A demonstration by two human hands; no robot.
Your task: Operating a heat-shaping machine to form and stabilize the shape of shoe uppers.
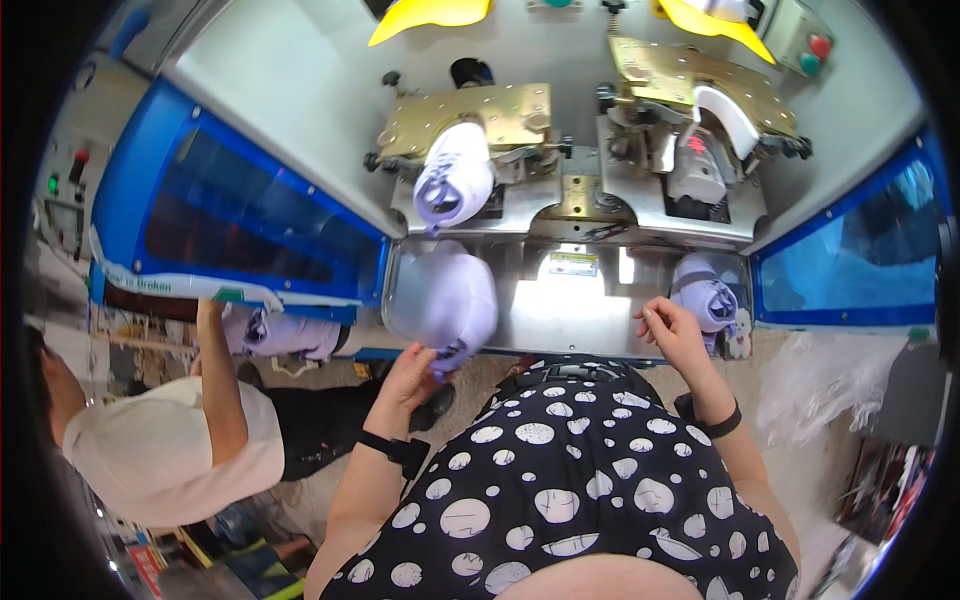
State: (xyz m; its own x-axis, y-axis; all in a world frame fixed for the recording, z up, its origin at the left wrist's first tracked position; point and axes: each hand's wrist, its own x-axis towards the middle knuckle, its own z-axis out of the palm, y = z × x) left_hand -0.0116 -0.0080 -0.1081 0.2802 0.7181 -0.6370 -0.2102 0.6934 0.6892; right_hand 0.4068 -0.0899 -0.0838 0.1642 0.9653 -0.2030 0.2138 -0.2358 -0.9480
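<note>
My left hand (405, 378) is closed on the ankle end of a lavender shoe upper (465, 300), holding it with the toe pointing away over the left part of the metal ledge. My right hand (670, 330) hangs above the ledge's right part, fingers loosely curled and nothing in them. Just right of it, but apart, stands another lavender shoe upper (703, 292). Beyond the ledge, a pale lavender shoe (458, 172) sits in the left brass clamp (465, 112) of the machine. The right clamp (700, 80) has a curved white pad beside a grey metal form (697, 170) with red lit marks.
Blue-framed side panels (265, 205) flank the metal ledge (575, 318). Red and green buttons (818, 50) are at the upper right. At left a co-worker in a pale shirt (180, 440) stands near more lavender shoes (290, 335). Clear plastic (820, 390) lies at the right.
</note>
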